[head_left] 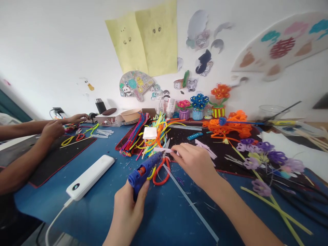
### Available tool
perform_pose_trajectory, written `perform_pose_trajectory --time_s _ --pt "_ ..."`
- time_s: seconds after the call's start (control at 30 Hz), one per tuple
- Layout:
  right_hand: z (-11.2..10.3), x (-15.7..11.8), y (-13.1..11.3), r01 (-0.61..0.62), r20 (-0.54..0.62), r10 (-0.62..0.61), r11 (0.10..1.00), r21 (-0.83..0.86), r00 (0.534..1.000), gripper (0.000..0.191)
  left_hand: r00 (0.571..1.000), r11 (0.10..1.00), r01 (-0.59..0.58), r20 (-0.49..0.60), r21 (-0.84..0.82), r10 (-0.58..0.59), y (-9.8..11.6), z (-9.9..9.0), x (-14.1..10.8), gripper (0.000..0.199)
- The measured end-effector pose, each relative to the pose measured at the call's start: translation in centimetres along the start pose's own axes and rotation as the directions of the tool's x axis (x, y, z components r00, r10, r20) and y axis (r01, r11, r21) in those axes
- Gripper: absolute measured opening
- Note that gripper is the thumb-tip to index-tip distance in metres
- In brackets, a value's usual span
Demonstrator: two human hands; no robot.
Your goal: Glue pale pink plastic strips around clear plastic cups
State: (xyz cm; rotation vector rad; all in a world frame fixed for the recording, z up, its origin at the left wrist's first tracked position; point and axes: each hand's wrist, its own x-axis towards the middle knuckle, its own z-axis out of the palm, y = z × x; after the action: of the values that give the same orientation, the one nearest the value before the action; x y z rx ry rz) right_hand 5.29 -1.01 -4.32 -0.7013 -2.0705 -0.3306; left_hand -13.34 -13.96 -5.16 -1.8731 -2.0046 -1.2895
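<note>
My left hand is wrapped around a blue hot glue gun, whose nozzle points up and to the right. Between the thumb and fingers of my right hand is a pale lilac strip, its free end reaching left just above the nozzle. Whether nozzle and strip touch, I cannot tell. Beneath the gun's tip lie red-handled scissors. A long translucent strip runs from there toward the table's front edge. More lilac strips lie on the dark mat behind my right hand.
Bundled colourful pipe cleaners lie behind the glue gun. A white power bank with a cable sits left. Purple flowers and orange pieces lie right. Potted flowers stand by the wall. A co-worker's hands work at far left.
</note>
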Motion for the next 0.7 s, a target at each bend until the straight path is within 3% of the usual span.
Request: perform_pose_trajectory --time_s 0.3,0.7 --pt "-0.1 0.0 -0.1 -0.001 -0.001 0.001 1.000 -0.018 1.000 0.035 0.999 0.999 0.038 0.018 0.003 -0.038 -0.2 0.2 -0.3 0.029" --pt "0.1 -0.1 0.1 -0.009 -0.018 0.009 0.999 -0.043 1.000 0.034 1.000 0.998 -0.004 0.018 0.067 0.003 -1.3 0.1 -0.5 0.028"
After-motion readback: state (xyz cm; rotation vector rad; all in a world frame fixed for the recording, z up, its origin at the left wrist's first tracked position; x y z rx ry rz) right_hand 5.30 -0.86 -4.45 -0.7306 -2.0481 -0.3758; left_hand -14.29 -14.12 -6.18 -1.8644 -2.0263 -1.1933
